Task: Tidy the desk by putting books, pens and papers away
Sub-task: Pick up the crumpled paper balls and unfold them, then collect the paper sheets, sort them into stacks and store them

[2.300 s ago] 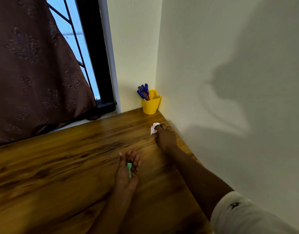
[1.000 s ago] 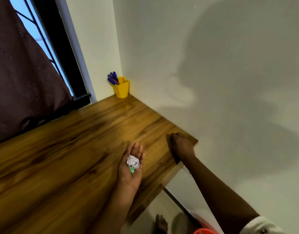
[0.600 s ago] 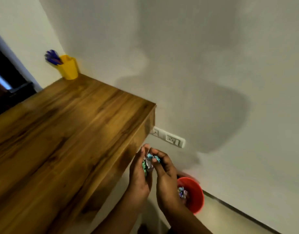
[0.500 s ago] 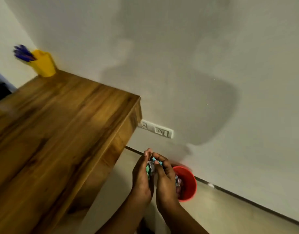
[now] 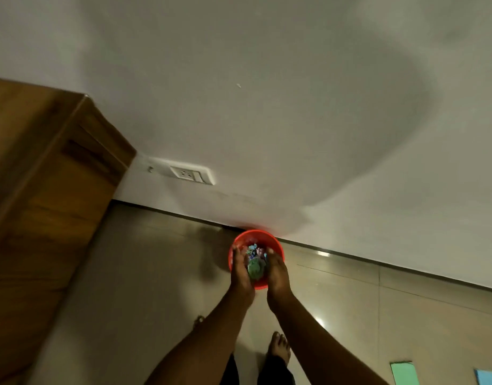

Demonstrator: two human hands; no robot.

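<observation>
The step in hand is the disposal of paper scraps: both hands are stretched down over a red bin (image 5: 260, 235) that stands on the floor against the wall, well clear of the desk (image 5: 45, 168) at the left. The left hand (image 5: 240, 270) and the right hand (image 5: 277, 272) sit side by side with palms turned toward each other, and a crumpled green paper wad (image 5: 255, 269) shows in the gap between them, directly above the bin's mouth. As for the grip, I cannot tell whether the palms are pressing the wad or whether it is loose and dropping (the hands are small and blurred here); no finger is plainly curled around it. More coloured scraps (image 5: 252, 250) lie inside the bin beyond the fingertips.

The next move, as I judge it, calls for little: part the hands so the wad falls straight down, keeping them over the rim so nothing lands on the tiles. After that, a flat green sheet (image 5: 404, 372) and a blue sheet (image 5: 489, 377) lie on the floor at the lower right, near the person's bare foot (image 5: 279, 347); they look like papers that may need collecting. A wall socket (image 5: 190, 173) sits just beside the desk's end panel.
</observation>
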